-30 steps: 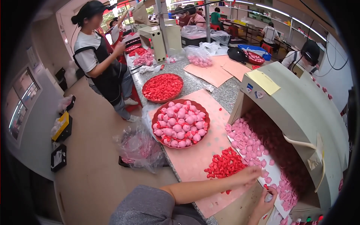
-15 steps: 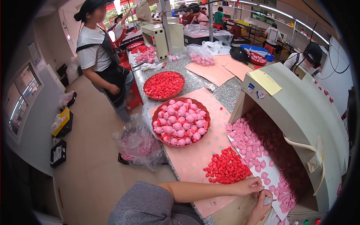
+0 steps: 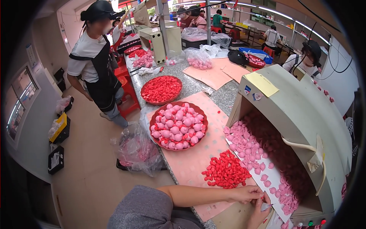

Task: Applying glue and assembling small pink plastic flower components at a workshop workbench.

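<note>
My left hand [image 3: 247, 194] reaches across the near end of the bench, its fingers pinched together on a small piece I cannot make out. Right beside it my right hand [image 3: 260, 212] is closed round a small whitish bottle [image 3: 265, 206] with a thin dark tip. The two hands' fingertips meet or nearly meet. Just beyond them a loose heap of small red pieces [image 3: 227, 170] lies on a pink sheet [image 3: 183, 160]. To their right, pink rounded pieces [image 3: 249, 150] are strewn along a white board [image 3: 271, 175] at the mouth of a grey box-like machine [image 3: 305, 114].
Farther up the bench stand a red-brown bowl [image 3: 153, 142] of pink balls and red pieces, and another bowl [image 3: 143, 96] full of red pieces. A clear plastic bag [image 3: 139, 150] is at the bench's left side. A person in a black apron [image 3: 100, 68] stands at the left.
My hands stay together by the white board, with slight finger shifts. The view has shifted a little. The person in the apron has turned more toward the bench, an arm lowered.
</note>
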A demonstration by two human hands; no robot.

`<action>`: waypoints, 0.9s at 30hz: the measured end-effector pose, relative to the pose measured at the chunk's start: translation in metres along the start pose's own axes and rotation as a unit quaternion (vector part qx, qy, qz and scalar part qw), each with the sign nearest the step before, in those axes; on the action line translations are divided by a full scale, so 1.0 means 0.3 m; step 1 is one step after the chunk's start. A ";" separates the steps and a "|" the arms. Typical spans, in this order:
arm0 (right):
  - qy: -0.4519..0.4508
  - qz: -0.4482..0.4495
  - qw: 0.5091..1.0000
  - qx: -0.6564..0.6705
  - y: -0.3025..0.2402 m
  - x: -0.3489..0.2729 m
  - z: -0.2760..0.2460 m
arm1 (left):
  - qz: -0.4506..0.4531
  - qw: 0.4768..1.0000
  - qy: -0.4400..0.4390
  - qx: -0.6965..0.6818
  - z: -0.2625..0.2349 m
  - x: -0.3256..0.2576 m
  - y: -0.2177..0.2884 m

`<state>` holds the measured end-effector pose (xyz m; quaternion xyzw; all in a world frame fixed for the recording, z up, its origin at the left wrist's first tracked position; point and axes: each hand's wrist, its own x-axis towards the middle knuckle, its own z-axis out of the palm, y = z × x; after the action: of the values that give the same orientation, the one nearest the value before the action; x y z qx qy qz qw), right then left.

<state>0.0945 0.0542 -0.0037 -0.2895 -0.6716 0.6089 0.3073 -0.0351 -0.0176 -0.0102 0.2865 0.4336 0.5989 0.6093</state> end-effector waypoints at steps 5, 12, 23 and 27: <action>0.028 -0.023 0.999 -0.003 0.020 0.000 0.002 | 0.004 0.998 -0.032 0.047 -0.022 0.010 0.002; 0.068 0.090 0.987 0.118 -0.082 -0.006 0.013 | 0.067 0.997 0.007 -0.044 -0.055 0.015 -0.002; 0.064 0.139 0.950 0.272 -0.107 -0.017 0.023 | 0.123 0.987 0.100 -0.008 -0.031 0.021 0.002; 0.084 0.153 0.954 0.245 -0.095 -0.012 0.017 | 0.130 0.985 0.110 -0.006 -0.042 0.024 -0.002</action>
<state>0.0927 0.0455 0.0239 -0.3542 -0.4213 0.7680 0.3274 -0.0465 -0.0128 -0.0179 0.2692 0.4536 0.7034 0.4765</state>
